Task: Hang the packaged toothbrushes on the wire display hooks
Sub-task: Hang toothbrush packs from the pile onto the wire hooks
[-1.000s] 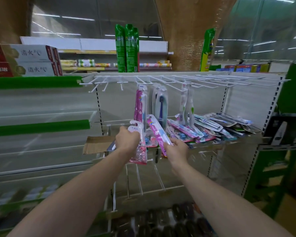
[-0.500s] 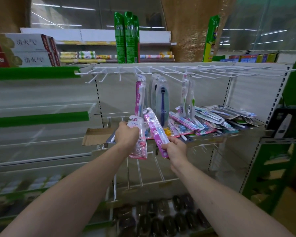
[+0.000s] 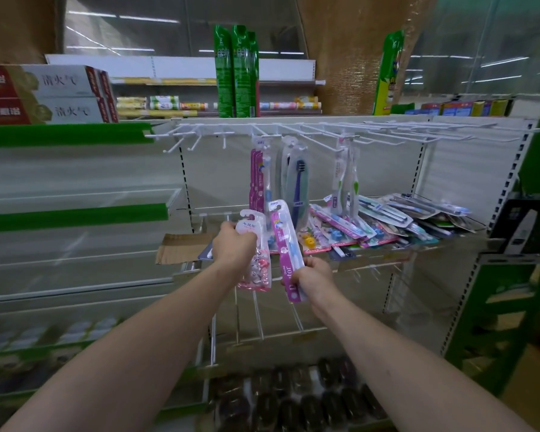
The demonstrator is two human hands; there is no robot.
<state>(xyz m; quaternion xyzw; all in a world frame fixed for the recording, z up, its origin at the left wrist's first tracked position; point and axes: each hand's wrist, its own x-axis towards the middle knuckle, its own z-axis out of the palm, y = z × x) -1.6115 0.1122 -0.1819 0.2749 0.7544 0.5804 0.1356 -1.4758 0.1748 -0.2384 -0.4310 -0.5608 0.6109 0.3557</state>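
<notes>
My left hand (image 3: 234,248) grips a pale pink blister pack (image 3: 256,263) by its upper half, its lower end hanging below my fingers. My right hand (image 3: 314,275) pinches the bottom of a magenta toothbrush pack (image 3: 283,241), which stands upright and leans slightly left. Both packs are below the row of white wire hooks (image 3: 262,135). On the hooks hang a pink pack (image 3: 258,179), a dark blue brush pack (image 3: 296,179) and green-and-white packs (image 3: 345,176). A heap of loose toothbrush packs (image 3: 387,222) lies on the shelf to the right.
Several hooks at left (image 3: 194,138) and right (image 3: 434,132) carry nothing. A torn cardboard piece (image 3: 178,249) lies on the shelf edge at left. Green upright packs (image 3: 236,73) and red-and-white boxes (image 3: 44,95) stand on top shelves. Wire hooks (image 3: 256,316) jut out below my hands.
Both hands have held their packs throughout. My right hand has swung the magenta pack from a leftward tilt to nearly upright. The shelf looks closer and lower in view.
</notes>
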